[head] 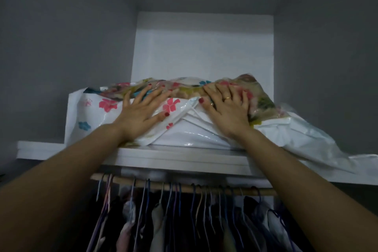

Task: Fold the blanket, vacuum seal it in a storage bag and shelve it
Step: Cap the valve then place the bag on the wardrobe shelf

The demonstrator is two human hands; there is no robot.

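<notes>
A white storage bag (pixel 94 116) printed with pink and blue flowers lies on the white closet shelf (pixel 184 156). Through its clear plastic shows the flattened, multicoloured blanket (pixel 184 88). My left hand (pixel 143 111) presses flat on the bag's left half, fingers straight and spread. My right hand (pixel 227 108), with a ring, presses flat on the right half, fingertips over the blanket's bulge. The bag's loose white end (pixel 319 145) droops over the shelf edge at the right.
Below the shelf a wooden rail (pixel 184 187) carries several hangers with clothes (pixel 163 225). Grey walls close in the shelf at the left and right. A white back wall (pixel 202 47) stands behind the bag.
</notes>
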